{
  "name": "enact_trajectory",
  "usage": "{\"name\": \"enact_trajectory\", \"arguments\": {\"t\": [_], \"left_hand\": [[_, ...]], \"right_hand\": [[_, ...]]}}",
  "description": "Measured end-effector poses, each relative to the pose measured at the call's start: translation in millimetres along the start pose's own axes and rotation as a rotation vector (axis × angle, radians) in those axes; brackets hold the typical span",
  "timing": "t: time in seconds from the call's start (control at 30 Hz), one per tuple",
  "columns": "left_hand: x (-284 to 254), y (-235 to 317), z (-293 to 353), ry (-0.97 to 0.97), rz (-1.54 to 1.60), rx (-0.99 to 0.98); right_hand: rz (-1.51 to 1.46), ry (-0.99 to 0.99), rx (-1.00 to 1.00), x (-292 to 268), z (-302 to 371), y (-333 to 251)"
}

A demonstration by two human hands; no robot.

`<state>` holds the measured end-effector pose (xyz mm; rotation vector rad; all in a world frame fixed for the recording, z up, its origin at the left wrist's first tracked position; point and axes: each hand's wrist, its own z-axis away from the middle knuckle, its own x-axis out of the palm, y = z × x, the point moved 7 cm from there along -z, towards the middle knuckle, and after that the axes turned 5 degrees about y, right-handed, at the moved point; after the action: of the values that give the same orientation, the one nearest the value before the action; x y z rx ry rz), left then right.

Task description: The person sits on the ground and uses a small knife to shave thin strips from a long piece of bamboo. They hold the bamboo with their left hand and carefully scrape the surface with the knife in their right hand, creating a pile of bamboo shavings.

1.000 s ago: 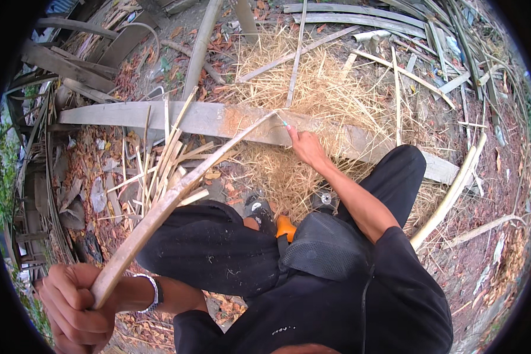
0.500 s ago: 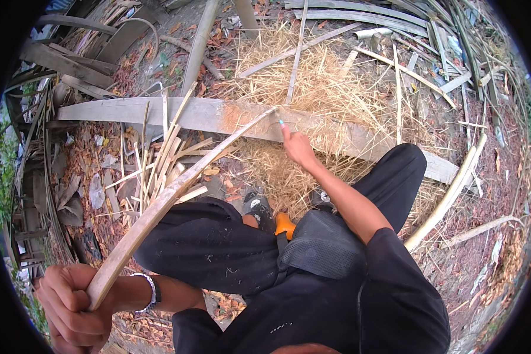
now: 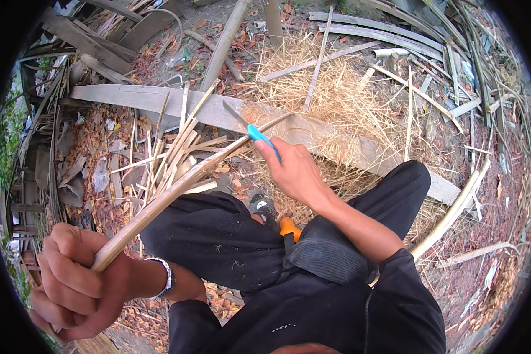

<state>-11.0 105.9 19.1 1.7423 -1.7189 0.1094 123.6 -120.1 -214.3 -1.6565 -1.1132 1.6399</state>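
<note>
I have the left hand (image 3: 71,283) curled around the near end of a long wooden strip (image 3: 159,210), which slants across to a grey plank (image 3: 124,95); whether its far tip touches, I can't tell. My right hand (image 3: 298,174) is wrapped around a turquoise-handled knife (image 3: 254,131), blade angled up and left, near the strip's far end.

blue-handled knife (image 3: 253,132) across slanting wooden strip (image 3: 171,196)
</note>
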Motion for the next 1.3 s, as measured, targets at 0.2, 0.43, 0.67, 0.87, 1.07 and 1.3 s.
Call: {"name": "enact_trajectory", "arguments": {"t": [0.2, 0.43, 0.67, 0.87, 1.07, 1.3], "left_hand": [[8, -9, -10, -0.004, -0.116, -0.086], [24, -10, -4, -0.188, 0.055, -0.08], [40, -16, -5, -0.34, 0.169, -0.075], [20, -23, -21, -0.273, 0.206, -0.113], [33, -30, -22, -0.389, 0.303, -0.071], [55, -19, -10, -0.516, 0.212, -0.244]], "right_hand": [[0.268, -0.027, 0.028, -2, 37, 38], [-0.112, -0.116, 0.007, -20, 34, 2], [-0.096, -0.087, -0.074, 3, 26, -11], [0.058, 0.008, -0.025, 17, 10, 8], [0.542, 0.176, 0.064, -50, 44, 235], [-0.068, -0.104, 0.016, -36, 39, -11]]}}
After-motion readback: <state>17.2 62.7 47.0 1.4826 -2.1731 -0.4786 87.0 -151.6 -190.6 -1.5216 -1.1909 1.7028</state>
